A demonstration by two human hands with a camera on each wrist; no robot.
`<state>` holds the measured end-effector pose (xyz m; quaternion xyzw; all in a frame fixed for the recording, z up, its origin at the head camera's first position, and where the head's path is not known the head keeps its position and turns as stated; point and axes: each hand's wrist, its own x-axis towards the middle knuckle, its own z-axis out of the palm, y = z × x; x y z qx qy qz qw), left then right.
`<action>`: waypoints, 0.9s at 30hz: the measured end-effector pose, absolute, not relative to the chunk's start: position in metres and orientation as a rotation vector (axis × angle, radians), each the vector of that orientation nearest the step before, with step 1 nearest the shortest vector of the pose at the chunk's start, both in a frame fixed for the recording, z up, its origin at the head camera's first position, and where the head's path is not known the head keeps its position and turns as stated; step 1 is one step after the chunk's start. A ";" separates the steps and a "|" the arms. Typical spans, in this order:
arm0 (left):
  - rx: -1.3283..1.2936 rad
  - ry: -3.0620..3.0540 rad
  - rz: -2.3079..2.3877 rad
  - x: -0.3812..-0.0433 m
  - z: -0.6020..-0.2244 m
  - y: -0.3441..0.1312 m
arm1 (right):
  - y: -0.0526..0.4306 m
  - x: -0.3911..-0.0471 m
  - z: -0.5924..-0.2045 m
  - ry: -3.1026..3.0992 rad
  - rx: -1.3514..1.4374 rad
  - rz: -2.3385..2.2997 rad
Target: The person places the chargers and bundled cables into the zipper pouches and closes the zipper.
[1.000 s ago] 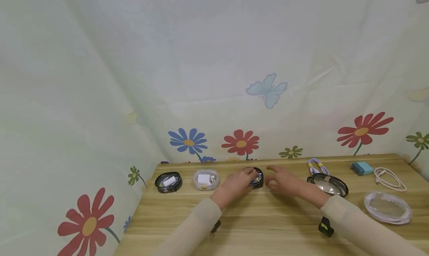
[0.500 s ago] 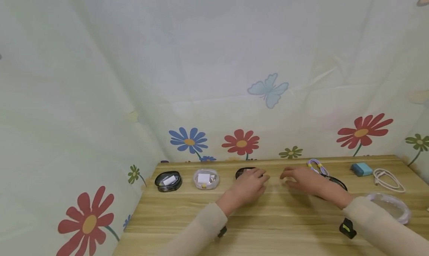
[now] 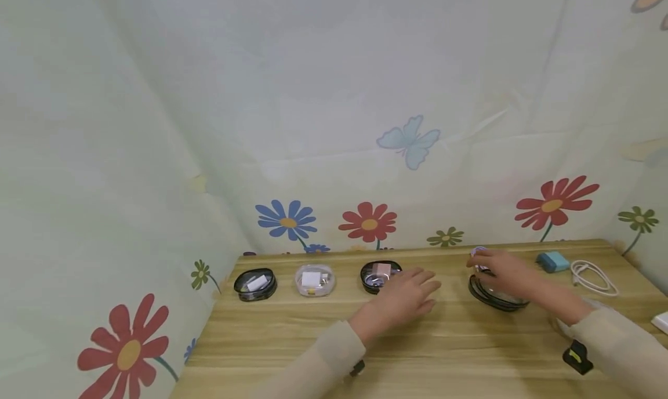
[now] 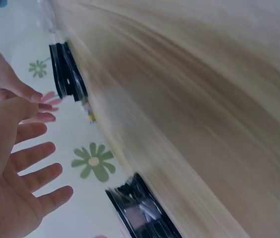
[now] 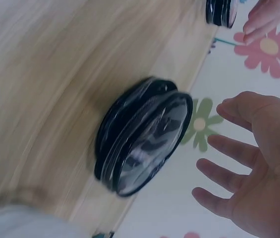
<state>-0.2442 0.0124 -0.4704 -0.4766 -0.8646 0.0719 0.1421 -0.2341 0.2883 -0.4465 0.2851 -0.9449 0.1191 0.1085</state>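
Observation:
My left hand (image 3: 402, 299) hovers just right of a black-rimmed clear case (image 3: 368, 279) with a pink charger block and a cable inside. Its fingers are spread and hold nothing, as the left wrist view also shows. My right hand (image 3: 508, 276) reaches over another black-rimmed clear pouch (image 3: 493, 300), which looks empty and partly hidden beneath it. In the right wrist view this hand (image 5: 263, 158) has loosely spread fingers, apart from the pouch. Its fingertips overlap a purple cable (image 3: 478, 251) at the back in the head view; most of that cable is hidden.
To the left stand a black-rimmed case (image 3: 256, 284) and a white-rimmed case (image 3: 315, 279), each with a white charger block. A blue charger block (image 3: 553, 262) and a coiled white cable (image 3: 595, 278) lie right. A white object (image 3: 660, 322) sits at the right edge.
Both hands have moved right, away from the case with the pink block, which is now uncovered. The right hand has gone farther, over the other pouch to the purple cable.

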 end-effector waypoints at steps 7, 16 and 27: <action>-1.420 -2.498 0.255 -0.237 -0.470 0.030 | 0.316 -0.226 -0.444 -2.859 0.689 0.249; -1.476 -2.484 0.282 -0.229 -0.477 0.046 | 0.336 -0.219 -0.446 -2.836 0.668 0.221; -1.525 -2.420 0.290 -0.229 -0.480 0.061 | 0.347 -0.216 -0.450 -2.830 0.633 0.232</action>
